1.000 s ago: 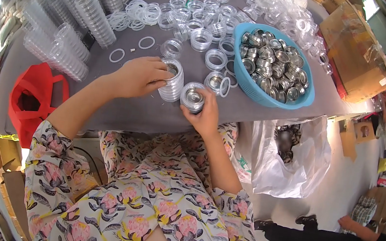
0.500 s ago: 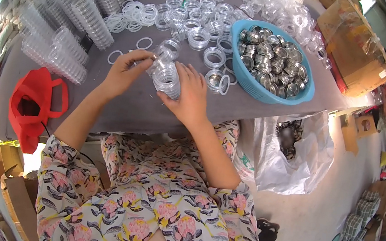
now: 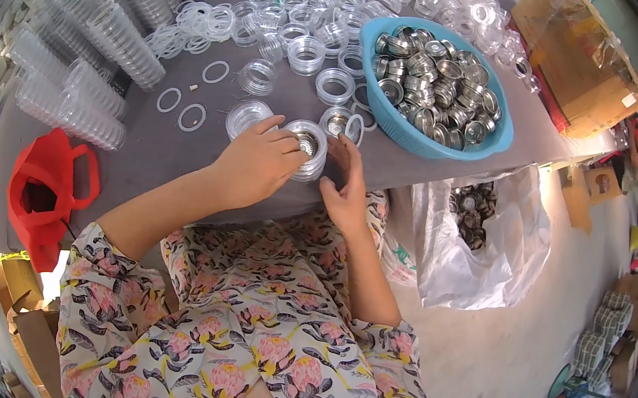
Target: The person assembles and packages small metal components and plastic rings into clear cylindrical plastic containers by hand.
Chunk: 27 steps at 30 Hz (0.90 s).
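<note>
My left hand (image 3: 263, 161) curls its fingers over the near rim of a clear round plastic container (image 3: 309, 167); its thumb is hidden. Inside that container sits a silver metal piece (image 3: 307, 144) with a perforated-looking face. To its right my right hand (image 3: 349, 193) has thumb and fingers apart, fingertips close to a white ring (image 3: 354, 129). The ring leans against another clear container with a metal piece (image 3: 336, 122) in it. Just beyond my left fingers stands a further clear container (image 3: 247, 117), partly covered by the hand.
A blue basket (image 3: 374, 102) heaped with metal pieces stands right. Clear containers (image 3: 306, 54) and white rings (image 3: 191, 117) are scattered beyond my hands. Stacked clear cups (image 3: 97, 109) and a red bag (image 3: 41, 199) are left. A white sack (image 3: 516, 261) hangs below the table's right edge.
My left hand has moved right and nearer, from a clear piece to the container with the metal inside. My right hand has left the clear containers it held and shifted right, fingers apart.
</note>
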{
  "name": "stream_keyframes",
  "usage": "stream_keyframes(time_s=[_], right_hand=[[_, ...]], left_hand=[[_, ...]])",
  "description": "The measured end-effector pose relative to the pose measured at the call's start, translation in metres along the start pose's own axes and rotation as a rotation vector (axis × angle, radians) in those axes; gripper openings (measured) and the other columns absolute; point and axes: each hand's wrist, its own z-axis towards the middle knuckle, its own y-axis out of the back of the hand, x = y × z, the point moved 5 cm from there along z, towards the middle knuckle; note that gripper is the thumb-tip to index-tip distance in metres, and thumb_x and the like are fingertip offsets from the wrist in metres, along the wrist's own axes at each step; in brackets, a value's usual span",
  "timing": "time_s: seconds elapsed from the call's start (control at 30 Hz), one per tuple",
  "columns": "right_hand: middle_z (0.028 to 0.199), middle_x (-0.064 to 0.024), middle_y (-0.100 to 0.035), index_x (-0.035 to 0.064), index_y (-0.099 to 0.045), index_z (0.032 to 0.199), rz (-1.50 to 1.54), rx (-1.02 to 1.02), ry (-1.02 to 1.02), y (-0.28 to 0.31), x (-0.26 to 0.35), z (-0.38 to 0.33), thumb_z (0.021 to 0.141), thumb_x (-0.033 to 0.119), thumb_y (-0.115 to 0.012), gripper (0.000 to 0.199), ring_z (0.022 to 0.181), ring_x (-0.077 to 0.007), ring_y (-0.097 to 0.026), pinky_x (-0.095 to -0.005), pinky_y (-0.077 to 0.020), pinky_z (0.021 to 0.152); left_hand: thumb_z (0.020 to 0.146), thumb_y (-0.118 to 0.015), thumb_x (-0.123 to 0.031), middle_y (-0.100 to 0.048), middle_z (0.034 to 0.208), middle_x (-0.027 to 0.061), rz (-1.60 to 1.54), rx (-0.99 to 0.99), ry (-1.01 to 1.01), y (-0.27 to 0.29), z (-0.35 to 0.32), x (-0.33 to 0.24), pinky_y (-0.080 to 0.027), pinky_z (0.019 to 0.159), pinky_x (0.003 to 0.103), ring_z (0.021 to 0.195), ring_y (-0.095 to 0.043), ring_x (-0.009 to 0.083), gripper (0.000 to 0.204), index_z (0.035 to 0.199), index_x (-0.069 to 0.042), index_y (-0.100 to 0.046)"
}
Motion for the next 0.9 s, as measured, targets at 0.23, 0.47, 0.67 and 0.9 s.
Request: stream_keyframes(time_s=[0.23, 0.47, 0.67, 0.9], right_hand=[[0.131, -0.0204, -0.041, 0.0018, -0.031, 0.135, -0.207, 0.032, 0.182, -0.012, 0.012, 0.013, 0.066, 0.016, -0.076, 0.084, 0.123, -0.0351, -0.040, -0.0402, -0.0317, 0.103], [0.120, -0.0190, -0.048, -0.0004, -0.040, 0.125, -0.210, 0.012, 0.169, -0.021, -0.010, 0.008, 0.066, 0.020, -0.079, 0.073, 0.114, -0.0328, -0.048, -0.0387, -0.0382, 0.094], [0.121, -0.0186, -0.050, 0.0036, -0.042, 0.128, -0.191, -0.032, 0.230, -0.019, -0.002, 0.014, 0.064, 0.023, -0.078, 0.076, 0.114, -0.0364, -0.047, -0.0424, -0.0372, 0.096], [0.121, -0.0180, -0.051, 0.0032, -0.043, 0.127, -0.156, -0.011, 0.160, -0.014, -0.003, 0.016, 0.064, 0.022, -0.078, 0.075, 0.113, -0.0350, -0.048, -0.0411, -0.0382, 0.096]], left_hand=[[0.076, -0.058, -0.008, -0.058, 0.087, 0.0110, -0.041, 0.275, 0.012, 0.002, 0.022, 0.008, -0.040, 0.091, 0.044, 0.090, -0.058, 0.0283, 0.015, 0.090, -0.006, -0.057], [0.079, -0.057, -0.010, -0.059, 0.096, 0.0059, -0.225, 0.041, -0.038, -0.005, 0.117, -0.008, -0.043, 0.085, 0.038, 0.097, -0.054, 0.0260, 0.016, 0.095, -0.008, -0.059], [0.072, -0.061, -0.007, -0.060, 0.090, 0.0038, -0.078, 0.063, -0.372, -0.047, 0.183, -0.006, -0.036, 0.094, 0.037, 0.101, -0.052, 0.0230, 0.017, 0.088, -0.009, -0.065], [0.078, -0.063, -0.006, -0.061, 0.091, 0.0058, -0.881, -0.204, 0.248, 0.020, 0.107, 0.042, -0.041, 0.082, 0.030, 0.095, -0.054, 0.0187, 0.014, 0.092, -0.006, -0.065]])
